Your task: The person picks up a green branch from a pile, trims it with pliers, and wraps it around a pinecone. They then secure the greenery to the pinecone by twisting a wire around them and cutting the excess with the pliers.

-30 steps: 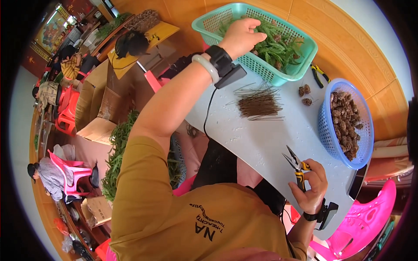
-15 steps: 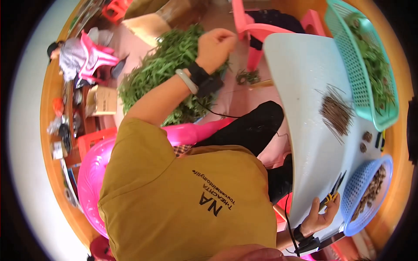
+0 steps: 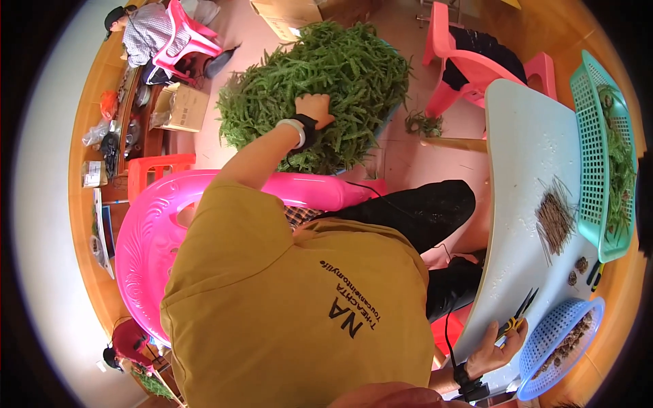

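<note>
Reaching out to the upper left, my left hand (image 3: 314, 110) is down on a large heap of green leafy sprigs (image 3: 360, 75). Its fingers curl into the foliage, and their tips are hidden there. At the lower right, my right hand (image 3: 491, 353) is closed round the yellow-and-black handles of a pair of snips (image 3: 526, 304); their dark pointed blades stand apart. This hand is at the near end of a pale table (image 3: 517, 136). A bundle of thin brown sticks (image 3: 556, 219) lies farther along the tabletop.
A green basket (image 3: 590, 183) holding greenery and a blue basket (image 3: 544, 347) with small brown pieces line the table's right side. Between them lie small brown cones (image 3: 580, 264) and another tool (image 3: 596, 275). A pink chair (image 3: 469, 61) stands beyond; a person (image 3: 146, 34) sits far left.
My left hand has come down from above into the heap of sprigs. The view has turned, so the heap shows more fully. My right hand still holds the snips.
</note>
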A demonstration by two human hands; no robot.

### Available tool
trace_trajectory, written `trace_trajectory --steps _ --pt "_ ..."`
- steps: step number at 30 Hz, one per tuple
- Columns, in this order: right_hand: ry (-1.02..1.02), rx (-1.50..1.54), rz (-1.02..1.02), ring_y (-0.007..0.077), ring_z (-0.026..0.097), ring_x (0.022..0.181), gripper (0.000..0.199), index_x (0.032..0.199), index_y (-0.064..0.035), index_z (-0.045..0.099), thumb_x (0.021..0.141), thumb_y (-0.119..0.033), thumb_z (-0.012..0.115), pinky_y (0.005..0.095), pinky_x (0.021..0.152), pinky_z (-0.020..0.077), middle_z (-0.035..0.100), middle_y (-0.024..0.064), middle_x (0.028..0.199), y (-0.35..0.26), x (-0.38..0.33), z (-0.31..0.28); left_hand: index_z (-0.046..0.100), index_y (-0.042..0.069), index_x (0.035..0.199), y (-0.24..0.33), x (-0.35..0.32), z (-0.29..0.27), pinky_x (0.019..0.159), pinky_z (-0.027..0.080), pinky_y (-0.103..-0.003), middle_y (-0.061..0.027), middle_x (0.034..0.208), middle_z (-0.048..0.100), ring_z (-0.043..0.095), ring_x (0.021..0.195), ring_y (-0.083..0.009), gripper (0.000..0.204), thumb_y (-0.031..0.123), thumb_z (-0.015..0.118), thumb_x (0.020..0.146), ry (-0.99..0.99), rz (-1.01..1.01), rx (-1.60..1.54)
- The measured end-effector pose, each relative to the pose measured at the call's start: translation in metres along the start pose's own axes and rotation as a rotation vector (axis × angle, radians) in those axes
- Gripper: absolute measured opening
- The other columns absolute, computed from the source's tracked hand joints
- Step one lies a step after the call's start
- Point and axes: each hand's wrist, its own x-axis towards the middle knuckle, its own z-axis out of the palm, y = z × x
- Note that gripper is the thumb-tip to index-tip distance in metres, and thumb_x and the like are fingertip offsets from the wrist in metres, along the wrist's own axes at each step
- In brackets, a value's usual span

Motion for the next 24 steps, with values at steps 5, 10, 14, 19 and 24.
trace_trajectory --steps 5,10,14,19,24 --pt "0.002 -0.007 -0.033 0.0357 0.046 0.120 0.029 0.096 0.0098 0.052 0.079 -0.007 0.067 0.0434 0.103 0.0345 0.047 0.0255 0.132 0.002 0.001 0.003 0.058 0.005 0.108 0.001 0.007 0.005 0.080 0.049 -0.045 -0.0160 0.097 0.065 0.061 0.096 -0.0352 0.035 0.031 0.064 0.085 -0.200 -0.131 -0.118" --pt "-0.005 -0.036 0.008 0.0344 0.047 0.118 0.030 0.098 0.0100 0.054 0.078 -0.007 0.068 0.0416 0.101 0.0363 0.048 0.0248 0.131 0.005 0.001 0.004 0.059 0.006 0.102 -0.007 0.005 -0.001 0.079 0.047 -0.048 -0.0149 0.094 0.064 0.058 0.095 -0.0348 0.027 0.023 0.064 0.082 -0.015 -0.095 -0.306" --pt "-0.009 -0.047 0.005 0.0341 0.048 0.118 0.030 0.100 0.0098 0.056 0.078 -0.007 0.068 0.0408 0.101 0.0373 0.049 0.0242 0.130 0.008 0.002 0.006 0.060 0.006 0.106 -0.024 0.024 -0.028 0.084 0.044 -0.049 -0.0157 0.099 0.062 0.057 0.093 -0.0360 0.031 0.016 0.065 0.077 0.739 0.013 -0.233" --pt "-0.011 -0.040 -0.033 0.0348 0.048 0.118 0.029 0.101 0.0090 0.057 0.079 -0.008 0.068 0.0409 0.100 0.0376 0.049 0.0238 0.130 0.012 -0.002 0.004 0.063 0.007 0.097 -0.057 0.072 -0.039 0.087 0.040 -0.051 -0.0134 0.102 0.060 0.056 0.094 -0.0360 0.019 0.010 0.060 0.078 0.562 -0.233 -0.143" --pt "-0.042 -0.118 -0.073 0.0361 0.047 0.118 0.029 0.102 0.0081 0.057 0.080 -0.009 0.067 0.0423 0.101 0.0364 0.049 0.0243 0.130 0.009 0.002 0.005 0.063 0.006 0.102 -0.061 0.080 -0.045 0.087 0.041 -0.053 -0.0142 0.107 0.059 0.058 0.097 -0.0361 0.021 0.009 0.057 0.081 -0.148 -0.326 -0.168"
